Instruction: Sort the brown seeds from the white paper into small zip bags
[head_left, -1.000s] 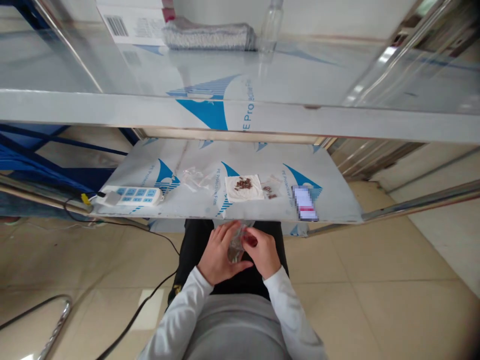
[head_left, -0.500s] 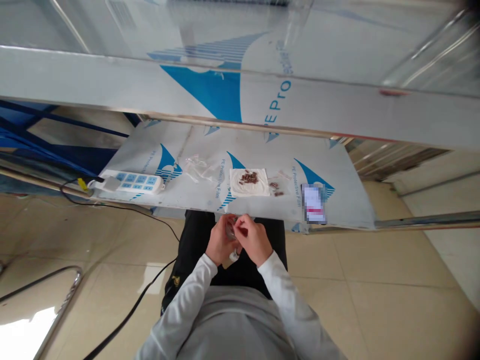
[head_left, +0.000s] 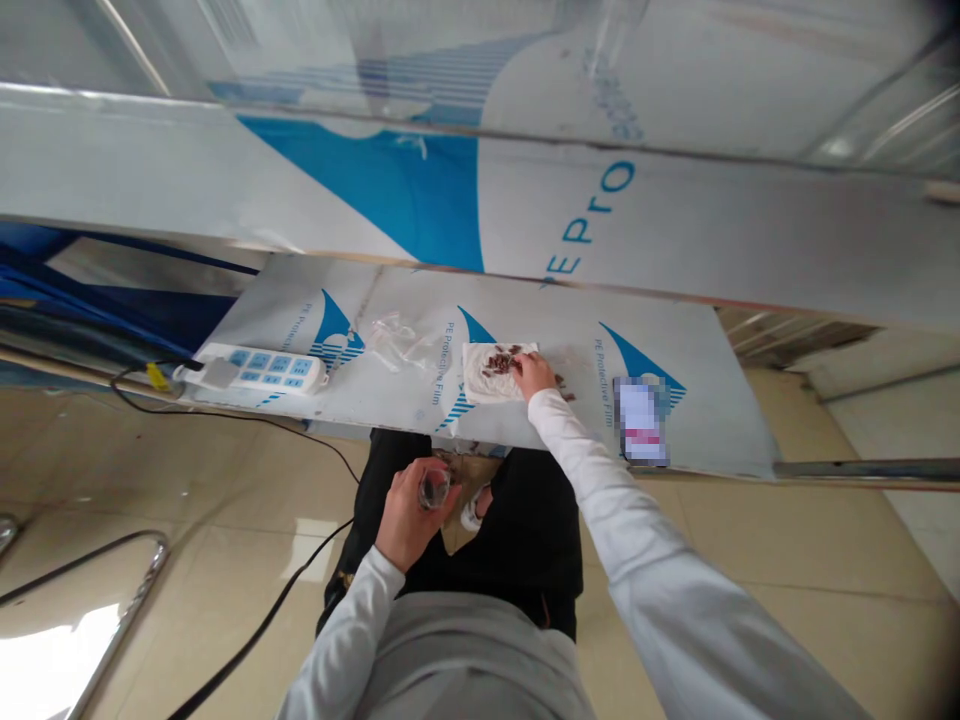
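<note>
My left hand (head_left: pixel 414 505) is closed around a small clear cup (head_left: pixel 434 488) above my lap, with the cup's round mouth facing up. Reaching forward over the shelf, my right hand (head_left: pixel 534 374) has its fingertips pinched at a pile of small dark brown pieces (head_left: pixel 498 362). The pile lies on a white square sheet (head_left: pixel 487 388), which looks like tissue. My fingers partly cover the pile and the sheet's right side. A few more brown pieces (head_left: pixel 565 394) lie just right of the sheet, partly hidden by my hand. Their exact kind is too small to tell.
A phone (head_left: pixel 641 425) lies near the front edge at right. Crumpled clear plastic (head_left: pixel 397 340) sits left of the sheet. Farther left is a white power strip (head_left: pixel 262 368) with a black cable (head_left: pixel 262 640). A film-covered upper panel (head_left: pixel 360 190) overhangs the lower shelf (head_left: pixel 375 408).
My right hand has left my left hand and moved forward to the brown pile. My left hand, with the clear cup, has shifted slightly left and down.
</note>
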